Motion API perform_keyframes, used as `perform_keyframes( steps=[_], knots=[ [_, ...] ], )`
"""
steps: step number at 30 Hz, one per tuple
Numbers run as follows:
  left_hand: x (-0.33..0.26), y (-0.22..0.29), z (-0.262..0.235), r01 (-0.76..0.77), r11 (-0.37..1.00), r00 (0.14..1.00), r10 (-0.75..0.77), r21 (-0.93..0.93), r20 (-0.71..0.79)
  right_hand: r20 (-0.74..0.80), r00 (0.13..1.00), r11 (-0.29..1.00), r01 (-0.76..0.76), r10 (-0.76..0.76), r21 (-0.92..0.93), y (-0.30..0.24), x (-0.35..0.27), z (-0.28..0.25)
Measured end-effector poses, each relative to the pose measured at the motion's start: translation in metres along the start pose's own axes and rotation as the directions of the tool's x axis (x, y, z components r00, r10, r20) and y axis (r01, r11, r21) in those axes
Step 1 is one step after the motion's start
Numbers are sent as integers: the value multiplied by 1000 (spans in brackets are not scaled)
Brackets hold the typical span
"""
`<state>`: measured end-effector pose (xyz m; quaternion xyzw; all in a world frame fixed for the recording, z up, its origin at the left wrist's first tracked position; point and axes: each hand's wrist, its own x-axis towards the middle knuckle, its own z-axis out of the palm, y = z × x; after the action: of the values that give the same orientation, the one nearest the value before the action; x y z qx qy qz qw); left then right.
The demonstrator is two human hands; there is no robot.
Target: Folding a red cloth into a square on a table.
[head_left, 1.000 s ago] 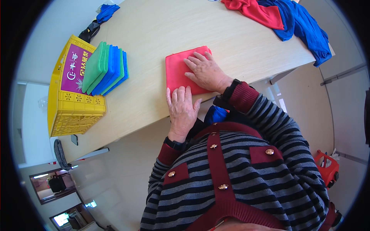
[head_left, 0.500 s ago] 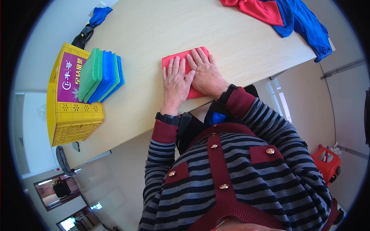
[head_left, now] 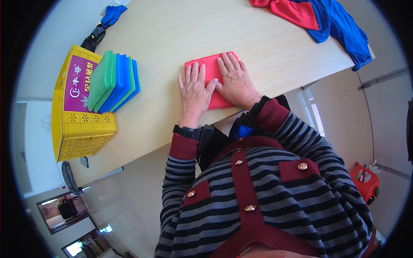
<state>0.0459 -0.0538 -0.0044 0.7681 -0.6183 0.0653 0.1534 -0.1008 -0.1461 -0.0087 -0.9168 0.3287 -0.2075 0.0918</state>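
Note:
A folded red cloth [head_left: 206, 61] lies flat on the table close to its near edge. My left hand [head_left: 194, 91] rests palm down across the cloth's left part, fingers stretched out, its outer side reaching past the cloth's left edge. On the right part, my right hand [head_left: 236, 84] also lies flat with its fingers extended. The two thumbs come close together over the middle of the cloth, and both hands cover much of it. Neither hand grips anything.
A stack of folded green and blue cloths [head_left: 115, 84] leans against a yellow crate [head_left: 88, 122] at the left. Loose red and blue fabric [head_left: 331, 26] hangs over the far right table edge. A phone [head_left: 84, 161] lies near the left table corner [head_left: 101, 165].
The red cloth appears slightly farther right in the picture. My right hand has moved a little right, and my left hand has slid slightly left over the cloth, so the hands are farther apart.

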Motion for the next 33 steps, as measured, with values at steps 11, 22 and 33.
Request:
perform_keyframes(
  steps=[11,22,33],
  knots=[
    [-6,2,-4,21,999,1000,-21,33,0,-34,996,997,-77,77,-4,8,-10,-6],
    [4,3,-9,53,993,998,-50,101,-31,-11,1000,999,-26,26,-33,-10,9,-22],
    [14,-6,16,18,998,1000,-17,-58,21,-44,999,1000,10,-11,-20,2,10,5]
  ],
)
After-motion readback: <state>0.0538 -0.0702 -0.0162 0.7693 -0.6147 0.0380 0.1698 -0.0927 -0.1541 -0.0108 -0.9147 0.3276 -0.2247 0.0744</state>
